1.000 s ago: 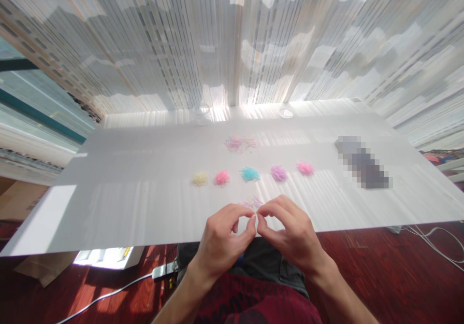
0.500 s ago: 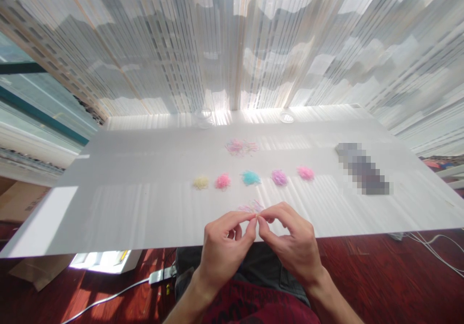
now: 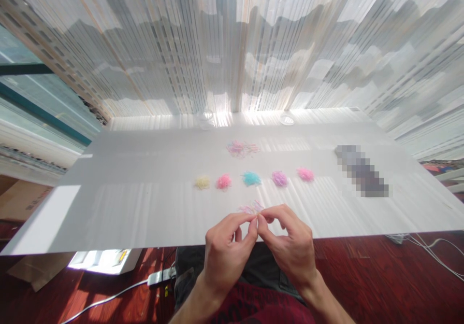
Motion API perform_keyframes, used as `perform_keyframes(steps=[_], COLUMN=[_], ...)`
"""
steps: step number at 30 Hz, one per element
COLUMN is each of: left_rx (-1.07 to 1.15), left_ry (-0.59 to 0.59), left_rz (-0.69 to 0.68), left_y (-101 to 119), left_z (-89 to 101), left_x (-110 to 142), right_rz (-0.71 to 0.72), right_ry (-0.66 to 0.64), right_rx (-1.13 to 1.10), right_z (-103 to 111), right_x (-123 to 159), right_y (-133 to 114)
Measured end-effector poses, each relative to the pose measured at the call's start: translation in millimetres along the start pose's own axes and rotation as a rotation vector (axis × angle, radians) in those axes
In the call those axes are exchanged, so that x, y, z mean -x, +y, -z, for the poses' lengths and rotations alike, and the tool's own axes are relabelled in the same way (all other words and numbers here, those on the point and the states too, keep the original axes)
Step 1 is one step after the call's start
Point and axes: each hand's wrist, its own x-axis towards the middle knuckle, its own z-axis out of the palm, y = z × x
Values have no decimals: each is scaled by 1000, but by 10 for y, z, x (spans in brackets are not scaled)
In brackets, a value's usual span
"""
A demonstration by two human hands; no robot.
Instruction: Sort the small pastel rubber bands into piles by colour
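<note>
My left hand [image 3: 228,242] and my right hand [image 3: 290,234] meet at the fingertips above the table's front edge. Each is closed in a pinch, thumb against forefinger. What lies between the fingertips is too small to make out. Just beyond them lies a small pile of mixed pale strips [image 3: 252,207], partly hidden by the fingers. Farther off, a row of small heaps runs from left to right: yellow [image 3: 202,182], coral pink [image 3: 224,181], turquoise [image 3: 251,178], purple [image 3: 279,178] and pink [image 3: 306,175]. Behind the row sits a looser mixed-colour pile [image 3: 242,148].
The white table [image 3: 145,218] reaches back to a striped sheer curtain [image 3: 224,49]. Near its back edge stand a clear round container [image 3: 206,119] and a clear lid-like disc [image 3: 287,120]. A blurred-out object [image 3: 362,171] lies at right. Below left are a white box [image 3: 105,260] and a power strip [image 3: 161,276].
Both hands stay pinched together in nearly the same place, with only slight finger movement. The view has shifted a little. The piles look unchanged.
</note>
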Motion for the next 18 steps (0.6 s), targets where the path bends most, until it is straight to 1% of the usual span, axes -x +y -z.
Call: perform_keyframes(steps=[4, 6, 12, 15, 18], left_rx=[27, 32, 36, 109, 176], left_ry=[-127, -182, -279, -333, -360], left_rz=[45, 40, 19, 44, 97], left_y=[-76, -118, -198, -215, -224], left_z=[37, 58, 109, 125, 126], left_x=[-26, -43, -96, -136, -174], right_rz=[15, 24, 86, 137, 182], right_ry=[-39, -56, -86, -122, -159], right_rx=[-27, -37, -29, -7, 42], right_z=[26, 34, 35, 33, 32], right_x=[-9, -7, 8, 11, 15], right_y=[17, 31, 93, 127, 146])
